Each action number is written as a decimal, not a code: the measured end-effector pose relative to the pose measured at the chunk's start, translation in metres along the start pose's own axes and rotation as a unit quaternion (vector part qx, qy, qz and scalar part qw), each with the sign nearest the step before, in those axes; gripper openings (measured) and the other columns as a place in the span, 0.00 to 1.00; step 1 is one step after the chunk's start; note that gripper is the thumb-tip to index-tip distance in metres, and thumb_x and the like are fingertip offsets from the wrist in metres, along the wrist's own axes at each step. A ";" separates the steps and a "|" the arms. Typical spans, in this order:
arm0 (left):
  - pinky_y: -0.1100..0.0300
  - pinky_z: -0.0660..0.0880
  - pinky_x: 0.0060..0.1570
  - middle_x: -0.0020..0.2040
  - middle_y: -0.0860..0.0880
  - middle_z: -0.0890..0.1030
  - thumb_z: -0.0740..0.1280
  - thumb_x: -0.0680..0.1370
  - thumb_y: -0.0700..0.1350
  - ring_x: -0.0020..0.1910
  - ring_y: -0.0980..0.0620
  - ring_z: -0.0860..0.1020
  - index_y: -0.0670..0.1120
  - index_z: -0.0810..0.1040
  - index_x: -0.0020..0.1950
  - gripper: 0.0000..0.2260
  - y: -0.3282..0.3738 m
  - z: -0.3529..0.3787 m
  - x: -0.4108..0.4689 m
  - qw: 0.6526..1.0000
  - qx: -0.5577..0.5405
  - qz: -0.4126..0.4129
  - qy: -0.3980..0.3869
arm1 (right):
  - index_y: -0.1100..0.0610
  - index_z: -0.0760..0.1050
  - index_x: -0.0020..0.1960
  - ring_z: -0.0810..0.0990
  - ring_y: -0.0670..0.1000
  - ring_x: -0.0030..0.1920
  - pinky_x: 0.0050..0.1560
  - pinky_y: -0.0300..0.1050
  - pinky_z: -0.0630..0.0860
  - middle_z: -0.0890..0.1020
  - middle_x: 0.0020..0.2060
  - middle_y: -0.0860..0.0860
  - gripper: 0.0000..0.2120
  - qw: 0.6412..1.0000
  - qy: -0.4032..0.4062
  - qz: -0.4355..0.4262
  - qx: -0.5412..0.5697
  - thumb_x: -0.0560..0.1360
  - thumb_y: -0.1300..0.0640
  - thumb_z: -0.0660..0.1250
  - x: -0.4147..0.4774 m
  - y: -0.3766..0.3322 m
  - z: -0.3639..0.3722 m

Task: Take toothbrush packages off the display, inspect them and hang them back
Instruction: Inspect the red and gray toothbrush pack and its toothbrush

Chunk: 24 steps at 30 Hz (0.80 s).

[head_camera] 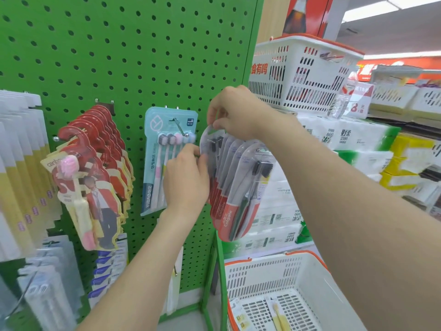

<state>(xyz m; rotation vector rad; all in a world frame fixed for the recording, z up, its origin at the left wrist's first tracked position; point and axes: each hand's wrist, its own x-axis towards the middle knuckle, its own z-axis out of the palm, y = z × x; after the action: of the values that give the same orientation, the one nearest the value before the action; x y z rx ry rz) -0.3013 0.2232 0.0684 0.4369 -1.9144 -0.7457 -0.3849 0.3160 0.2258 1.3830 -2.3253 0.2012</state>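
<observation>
A bunch of Colgate packs (238, 187) sits at the right edge of the green board (119, 56), a bit to 3 o'clock of the middle. The right hand (235, 111) pinches the top of the packs at 12 o'clock with bent fingers. The left hand (187, 180) curls its fingers on their side at 9 o'clock. I cannot tell if the packs hang on a hook. A blue pack (155, 168) hangs at 9 o'clock of them. A white basket (262, 280) sits at 6 o'clock.
</observation>
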 end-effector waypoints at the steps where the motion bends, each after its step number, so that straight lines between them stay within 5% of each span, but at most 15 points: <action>1: 0.44 0.77 0.35 0.34 0.50 0.81 0.65 0.86 0.47 0.33 0.48 0.80 0.47 0.77 0.48 0.08 0.000 -0.001 -0.003 1.000 0.006 0.005 0.001 | 0.51 0.86 0.52 0.81 0.54 0.49 0.56 0.57 0.82 0.85 0.44 0.52 0.11 1.000 0.015 0.011 0.001 0.77 0.65 0.71 -0.004 -0.005 0.001; 5: 0.53 0.64 0.27 0.33 0.47 0.77 0.63 0.87 0.45 0.30 0.43 0.75 0.43 0.74 0.50 0.08 0.003 -0.010 -0.021 0.998 0.056 0.039 0.007 | 0.55 0.83 0.59 0.81 0.60 0.51 0.56 0.56 0.80 0.81 0.43 0.52 0.20 0.991 0.125 0.052 -0.004 0.73 0.68 0.62 -0.030 -0.032 0.006; 9: 0.57 0.60 0.28 0.30 0.51 0.67 0.66 0.85 0.41 0.26 0.45 0.66 0.41 0.71 0.49 0.08 0.004 -0.029 -0.047 0.989 0.118 0.082 0.038 | 0.58 0.82 0.45 0.77 0.60 0.40 0.47 0.56 0.75 0.80 0.36 0.53 0.12 0.956 0.291 0.040 0.000 0.72 0.61 0.59 -0.070 -0.065 0.031; 13: 0.57 0.63 0.24 0.27 0.42 0.72 0.61 0.86 0.43 0.22 0.38 0.77 0.37 0.71 0.55 0.08 -0.012 -0.051 -0.069 0.978 0.187 0.093 0.019 | 0.58 0.77 0.36 0.72 0.58 0.31 0.33 0.52 0.68 0.76 0.29 0.53 0.11 0.913 0.390 0.054 0.107 0.71 0.57 0.59 -0.118 -0.089 0.075; 19: 0.51 0.58 0.27 0.33 0.47 0.76 0.57 0.88 0.46 0.31 0.37 0.76 0.43 0.69 0.57 0.07 -0.022 -0.073 -0.095 0.995 0.101 0.020 0.011 | 0.54 0.81 0.40 0.76 0.52 0.32 0.31 0.50 0.73 0.80 0.32 0.47 0.11 0.892 0.354 0.154 0.235 0.73 0.58 0.60 -0.175 -0.108 0.141; 24: 0.44 0.79 0.49 0.44 0.53 0.83 0.60 0.88 0.47 0.44 0.50 0.82 0.48 0.78 0.58 0.08 -0.020 -0.079 -0.094 0.994 -0.049 -0.094 0.000 | 0.47 0.76 0.40 0.77 0.48 0.32 0.34 0.48 0.73 0.78 0.30 0.44 0.15 0.926 0.178 0.216 0.254 0.82 0.46 0.57 -0.204 -0.113 0.156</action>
<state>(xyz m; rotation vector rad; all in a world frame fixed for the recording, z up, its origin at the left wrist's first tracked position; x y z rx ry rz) -0.1895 0.2400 0.0169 0.5607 -1.8439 -0.9571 -0.2469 0.3722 -0.0117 0.8969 -2.3070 1.1566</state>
